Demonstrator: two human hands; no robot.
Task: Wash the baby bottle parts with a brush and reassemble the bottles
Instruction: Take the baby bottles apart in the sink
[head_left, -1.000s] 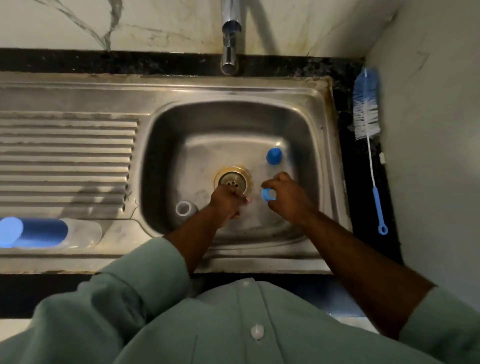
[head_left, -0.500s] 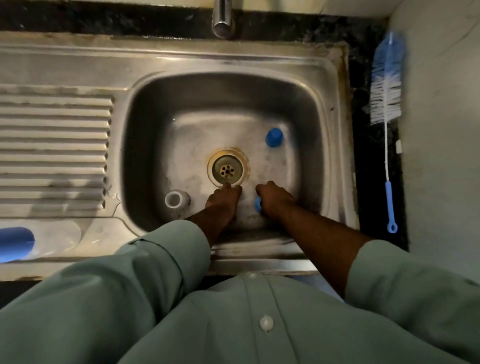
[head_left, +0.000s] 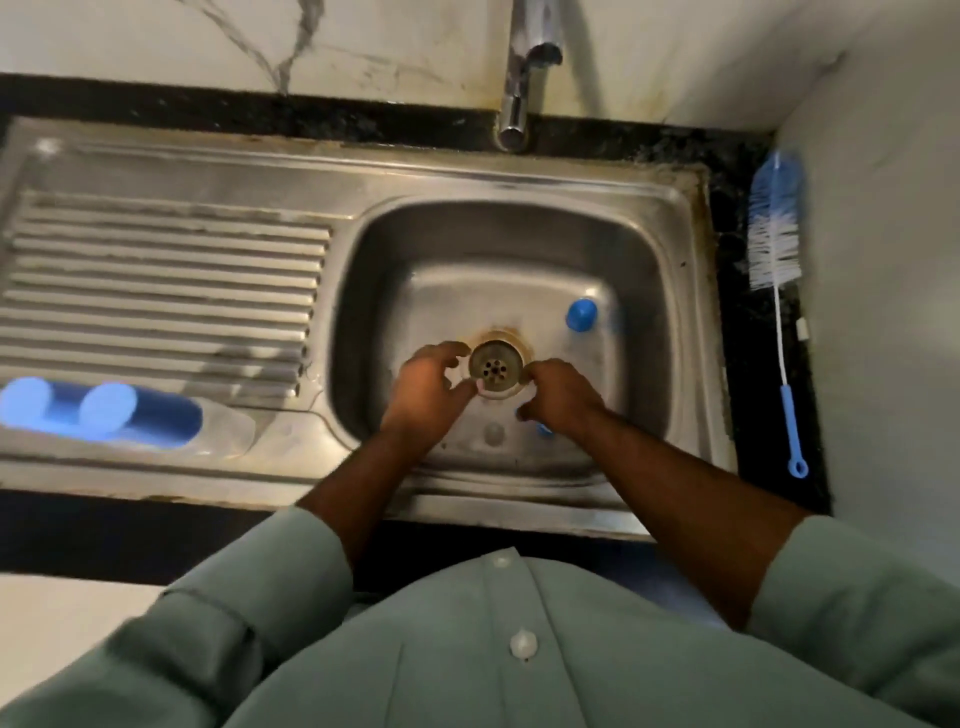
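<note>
Both your hands are low in the sink basin (head_left: 670, 291), flanking the drain (head_left: 496, 368): your left hand (head_left: 423, 387) has loosely spread fingers holding nothing, your right hand (head_left: 561, 395) curls beside a small blue part (head_left: 544, 429), grip unclear. A blue cap (head_left: 582, 314) stands behind; the brush (head_left: 774, 234) lies on the table at right.

— What can we not make out by the hands?
— Under our right hand (head_left: 558, 397) only slivers of a blue part (head_left: 544, 429) show. The bottle (head_left: 104, 415), far left of both hands, is motion-blurred and doubled.
</note>
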